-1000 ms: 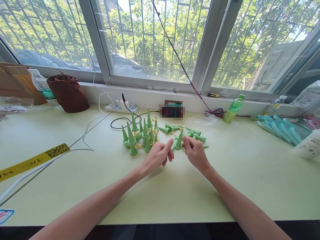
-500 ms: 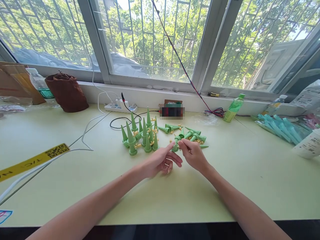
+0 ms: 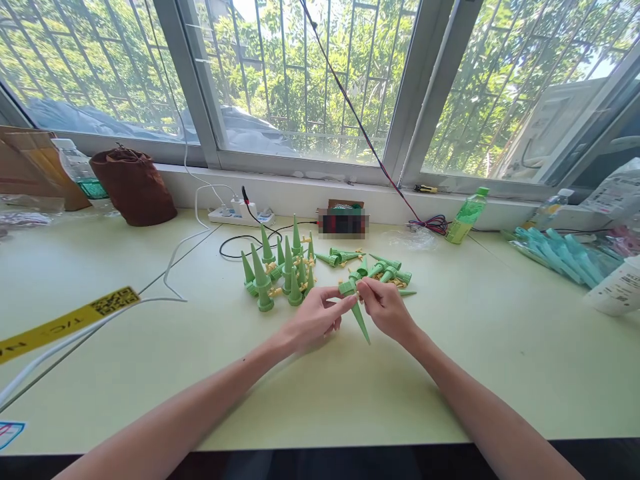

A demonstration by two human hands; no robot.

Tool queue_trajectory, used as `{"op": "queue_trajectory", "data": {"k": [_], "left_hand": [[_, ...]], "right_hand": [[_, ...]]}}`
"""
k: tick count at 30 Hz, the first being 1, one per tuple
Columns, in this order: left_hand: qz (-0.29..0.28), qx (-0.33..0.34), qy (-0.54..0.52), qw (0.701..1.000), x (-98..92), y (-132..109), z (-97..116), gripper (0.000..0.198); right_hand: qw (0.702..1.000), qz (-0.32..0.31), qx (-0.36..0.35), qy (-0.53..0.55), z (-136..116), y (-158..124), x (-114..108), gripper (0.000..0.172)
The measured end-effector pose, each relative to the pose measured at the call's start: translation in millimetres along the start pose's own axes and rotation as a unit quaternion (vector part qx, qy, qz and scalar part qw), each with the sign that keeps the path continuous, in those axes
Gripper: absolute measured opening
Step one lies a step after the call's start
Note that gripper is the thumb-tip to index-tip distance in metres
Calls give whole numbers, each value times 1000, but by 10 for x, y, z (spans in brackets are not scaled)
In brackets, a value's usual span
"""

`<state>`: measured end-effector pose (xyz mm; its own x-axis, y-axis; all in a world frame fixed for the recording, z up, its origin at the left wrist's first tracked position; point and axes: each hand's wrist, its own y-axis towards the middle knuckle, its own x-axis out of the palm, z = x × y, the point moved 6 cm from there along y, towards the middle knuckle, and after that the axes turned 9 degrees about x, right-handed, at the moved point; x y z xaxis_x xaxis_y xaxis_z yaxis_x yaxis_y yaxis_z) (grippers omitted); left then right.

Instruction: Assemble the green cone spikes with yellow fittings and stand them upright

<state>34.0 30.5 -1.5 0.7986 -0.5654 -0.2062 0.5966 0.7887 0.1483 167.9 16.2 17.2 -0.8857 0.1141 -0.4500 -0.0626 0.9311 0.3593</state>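
Observation:
A green plastic watering spike is between my hands, its pointed end angled down toward me. My left hand grips its collar from the left with thumb and fingers. From the right, my right hand pinches at the collar's side; whatever small part sits under those fingertips is hidden. Left of my hands, several green spikes with yellow valves stand upright in a cluster. Behind my right hand lies a loose pile of spikes with yellow valves among them.
A power strip with cables and a small box stand along the window wall. A green bottle leans right of them. Turquoise packages and a white cup are at far right, a brown bag at left.
The spike has swung so its point now shows below my hands, toward me. My left fingers, spread out before, have closed on its collar. My right hand has stayed nearly in place.

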Motion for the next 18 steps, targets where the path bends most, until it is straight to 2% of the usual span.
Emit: {"op": "queue_trajectory", "data": {"k": [8,14,18], "left_hand": [[74,138,135,978,-62,6,153,33],[70,257,203,942,-36,-23,260,14],[63,297,238,922,-31,-52,288,15]], "right_hand": [[997,-30,37,58,74,1,41,47],[994,-46,43,88,96,10,64,46],[994,-44,44,91,106,9,68,46]]}}
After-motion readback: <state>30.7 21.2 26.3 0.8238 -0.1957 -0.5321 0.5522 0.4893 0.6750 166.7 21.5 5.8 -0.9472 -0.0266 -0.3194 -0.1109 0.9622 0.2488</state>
